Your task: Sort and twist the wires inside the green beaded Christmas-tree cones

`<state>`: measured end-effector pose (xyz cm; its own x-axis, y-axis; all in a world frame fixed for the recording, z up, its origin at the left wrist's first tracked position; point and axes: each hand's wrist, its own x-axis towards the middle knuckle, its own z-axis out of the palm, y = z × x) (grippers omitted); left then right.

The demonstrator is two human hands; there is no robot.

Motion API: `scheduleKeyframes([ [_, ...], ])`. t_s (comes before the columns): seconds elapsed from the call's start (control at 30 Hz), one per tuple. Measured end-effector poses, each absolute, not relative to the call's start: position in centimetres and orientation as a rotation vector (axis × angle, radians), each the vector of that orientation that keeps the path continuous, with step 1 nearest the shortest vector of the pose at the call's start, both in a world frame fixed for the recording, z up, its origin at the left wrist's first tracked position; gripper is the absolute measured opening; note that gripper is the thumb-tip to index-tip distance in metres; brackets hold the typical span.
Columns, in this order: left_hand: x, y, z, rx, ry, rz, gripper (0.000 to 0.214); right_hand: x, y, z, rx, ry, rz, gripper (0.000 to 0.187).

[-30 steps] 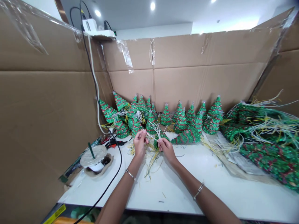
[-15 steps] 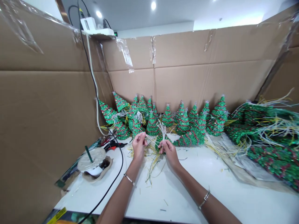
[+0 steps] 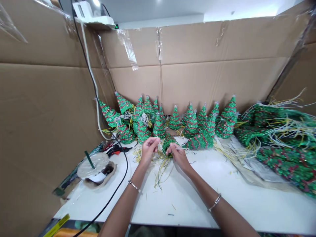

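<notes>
In the head view, a small sequined Christmas tree (image 3: 168, 142) is tilting between the two hands near the middle of the frame, just above the table's far edge, with its glossy green sequins and red beaded garland spiralling around a cone shape. Thin white wires (image 3: 161, 147) are sprouting from it. The left hand (image 3: 149, 152) is coming in from seven o'clock, its fingers closing on the thin white wires, and the right hand (image 3: 179, 156) is coming in from five o'clock, clenched at the tree and pinching the wires too. A metal bangle (image 3: 134, 186) is circling the left wrist and another (image 3: 214, 202) is circling the right. Loose yellow and green wire trimmings (image 3: 161, 174) are scattering across the white table (image 3: 187, 204) below the hands. A row of similar cone trees (image 3: 191, 125) is standing and leaning at twelve o'clock against a cardboard wall (image 3: 197, 85), and a heap of sequined trees (image 3: 278, 141) with tangled wires is lying at three o'clock. At nine o'clock, a pair of red-and-black-handled pliers (image 3: 117, 150) is resting beside a round pale disc (image 3: 92, 164) with a green rod rising from it, and a black cable (image 3: 120, 177) is trailing across the table.
</notes>
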<state>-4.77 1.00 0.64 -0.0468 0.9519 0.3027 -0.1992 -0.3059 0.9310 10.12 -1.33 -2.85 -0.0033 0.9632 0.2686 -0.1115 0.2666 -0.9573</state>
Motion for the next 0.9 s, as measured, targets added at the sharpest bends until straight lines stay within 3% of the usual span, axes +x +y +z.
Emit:
scheduleKeyframes([
  [0.43,-5.4,0.8,1.9,1.102,0.73,1.473,0.027,10.8,-1.3,-1.9,-0.801,-1.241,1.229,0.045],
  [0.67,-4.6,0.7,1.0,1.322,0.817,1.335,0.028,10.8,-1.5,-1.8,-0.782,-1.23,1.303,0.043],
  [0.9,-3.5,0.2,0.3,1.461,0.866,1.384,0.023,10.3,-2.1,-1.6,-0.843,-1.398,1.181,0.04],
])
